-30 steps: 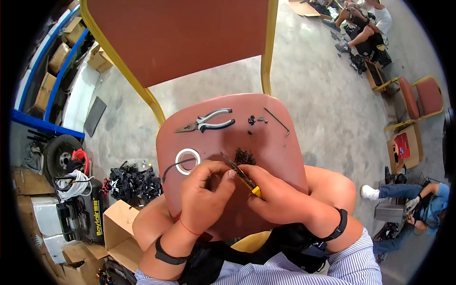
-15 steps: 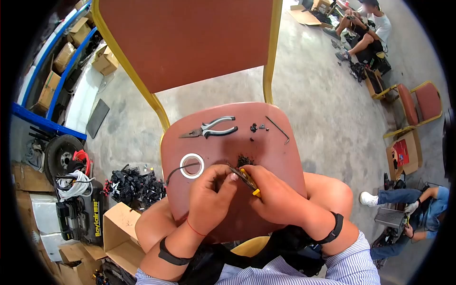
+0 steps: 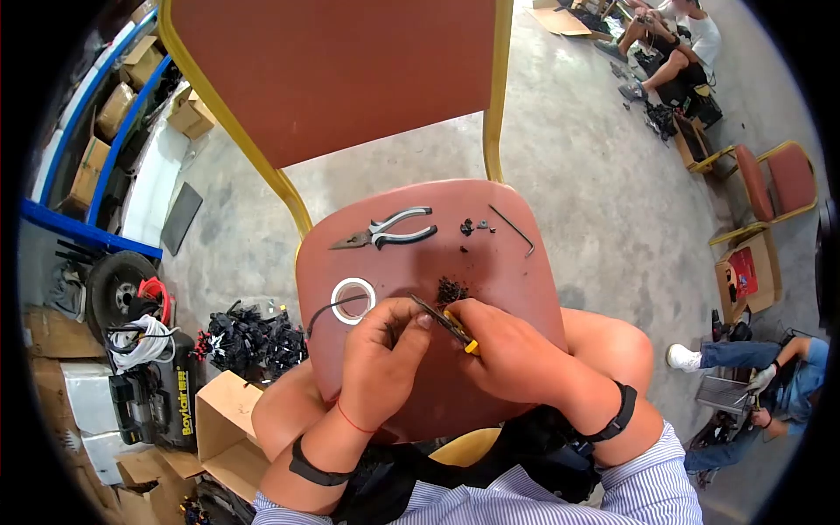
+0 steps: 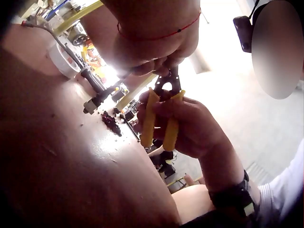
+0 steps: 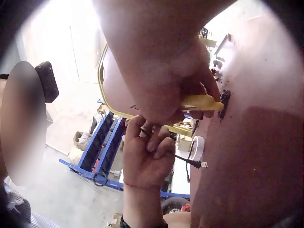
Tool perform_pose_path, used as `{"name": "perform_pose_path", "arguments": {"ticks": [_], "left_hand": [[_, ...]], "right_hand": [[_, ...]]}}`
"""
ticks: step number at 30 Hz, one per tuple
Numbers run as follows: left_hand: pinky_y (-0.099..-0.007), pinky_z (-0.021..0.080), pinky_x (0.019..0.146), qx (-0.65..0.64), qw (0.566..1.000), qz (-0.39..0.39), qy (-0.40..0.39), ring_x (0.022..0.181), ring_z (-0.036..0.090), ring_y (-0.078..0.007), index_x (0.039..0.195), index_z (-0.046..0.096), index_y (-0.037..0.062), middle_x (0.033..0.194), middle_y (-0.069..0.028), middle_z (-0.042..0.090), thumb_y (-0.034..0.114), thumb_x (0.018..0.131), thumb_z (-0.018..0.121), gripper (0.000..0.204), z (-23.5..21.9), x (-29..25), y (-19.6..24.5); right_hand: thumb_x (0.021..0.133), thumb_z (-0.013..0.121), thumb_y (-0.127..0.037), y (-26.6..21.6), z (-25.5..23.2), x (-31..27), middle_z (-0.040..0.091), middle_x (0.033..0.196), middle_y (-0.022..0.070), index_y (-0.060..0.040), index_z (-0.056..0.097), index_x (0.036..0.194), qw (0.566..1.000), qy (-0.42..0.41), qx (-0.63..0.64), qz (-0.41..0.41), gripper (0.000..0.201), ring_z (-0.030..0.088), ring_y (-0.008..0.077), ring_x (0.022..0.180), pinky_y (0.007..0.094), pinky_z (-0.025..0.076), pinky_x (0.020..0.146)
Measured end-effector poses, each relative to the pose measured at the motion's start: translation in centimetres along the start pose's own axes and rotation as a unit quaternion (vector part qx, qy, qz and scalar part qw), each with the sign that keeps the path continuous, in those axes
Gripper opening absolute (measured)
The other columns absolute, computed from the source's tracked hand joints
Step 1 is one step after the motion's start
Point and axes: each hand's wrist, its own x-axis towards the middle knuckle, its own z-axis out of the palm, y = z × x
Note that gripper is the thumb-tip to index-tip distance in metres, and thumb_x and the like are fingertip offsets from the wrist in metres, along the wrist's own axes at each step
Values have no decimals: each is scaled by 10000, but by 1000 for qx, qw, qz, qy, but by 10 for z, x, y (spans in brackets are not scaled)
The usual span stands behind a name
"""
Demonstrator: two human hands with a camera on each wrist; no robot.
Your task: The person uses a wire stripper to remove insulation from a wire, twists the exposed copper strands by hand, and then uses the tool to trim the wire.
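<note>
Yellow-handled cutters [image 3: 452,326] sit in the right hand [image 3: 512,354], whose fingers are curled round both handles and squeeze them nearly together; the dark nose of the tool meets the fingertips of the left hand [image 3: 382,350]. That left hand pinches the end of a thin black cable [image 3: 331,306] between thumb and curled fingers, and the cable runs away from its far side, across a white roll of tape [image 3: 353,299] on the red chair seat [image 3: 490,262], ending in a small plug that the right wrist view shows lying on the seat. Compared with a second ago little has shifted: both hands have stayed locked together over the near part of the seat, the tool's tip has crept slightly closer into the left fingertips, and the camera has only swayed. I judge the cutting or stripping at the cable end is still under way, not finished. Just beyond the right hand's knuckles lies a small heap of black scraps [image 3: 451,289]; farther off rest grey-handled pliers [image 3: 385,229] and a hex key [image 3: 512,227].
</note>
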Motion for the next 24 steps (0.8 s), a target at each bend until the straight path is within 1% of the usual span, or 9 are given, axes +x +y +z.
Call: {"name": "perform_pose_path", "arguments": {"ticks": [4, 7, 10, 13, 16, 19, 22, 24], "left_hand": [[-195, 459, 670, -10, 1000, -15, -10, 794, 533, -11, 1079, 651, 3, 899, 53, 621, 55, 1036, 623, 73, -1, 0, 1], [-184, 411, 582, -69, 991, -111, -17, 707, 513, -4, 1068, 649, 26, 869, 46, 621, 99, 1041, 629, 80, -3, 0, 3], [-179, 325, 507, -182, 973, -136, -27, 593, 445, -3, 1036, 642, 50, 828, 35, 615, 117, 1039, 629, 69, -4, 1, 1], [-185, 273, 483, -223, 964, -145, -24, 531, 388, -8, 1010, 635, 59, 793, 31, 606, 99, 1031, 626, 46, -4, -1, -1], [-194, 283, 482, -241, 958, -153, -18, 540, 392, -9, 1003, 631, 59, 773, 42, 585, 97, 1032, 618, 50, -2, -3, 2], [-207, 287, 477, -195, 967, -165, -6, 508, 395, -38, 995, 606, 94, 781, 17, 570, 141, 1045, 596, 70, 3, 0, 7], [-203, 295, 481, -212, 963, -165, 6, 517, 399, -37, 999, 612, 90, 795, 7, 589, 153, 1046, 597, 80, 0, -2, -3], [-200, 306, 490, -210, 960, -183, 0, 528, 411, -39, 1009, 622, 81, 802, 6, 601, 150, 1040, 612, 76, -2, -2, -2]], "right_hand": [[851, 645, -40, -1, -6, 1, 650, 1069, 239, 1, 537, 1219, 1000, -20, -15, 2, 386, 629, 438, 1042, 489, 511, 858], [860, 657, -70, 2, -12, 1, 653, 1044, 234, -3, 532, 1176, 999, -45, -16, 5, 347, 635, 431, 1025, 491, 508, 844], [854, 667, -94, 1, -13, 0, 659, 987, 219, -7, 523, 1146, 997, -62, -36, 6, 336, 647, 430, 971, 503, 509, 807], [845, 667, -93, 2, -10, 0, 661, 911, 232, 4, 486, 1011, 998, -40, -42, -17, 263, 653, 456, 891, 536, 513, 771], [844, 681, -107, 2, -7, 1, 670, 935, 203, -7, 546, 1075, 996, -36, -80, 4, 286, 658, 427, 889, 521, 509, 750], [842, 679, -88, 7, 2, 2, 673, 967, 215, -5, 567, 1058, 994, 12, -104, -34, 257, 658, 427, 913, 513, 517, 766], [841, 671, -59, 10, 11, 0, 673, 993, 225, -1, 585, 1085, 997, 38, -63, -1, 265, 655, 434, 949, 506, 528, 797], [853, 667, -50, 7, 12, 0, 676, 1019, 229, -1, 594, 1112, 999, 28, -33, 20, 274, 654, 439, 977, 495, 534, 819]]}}
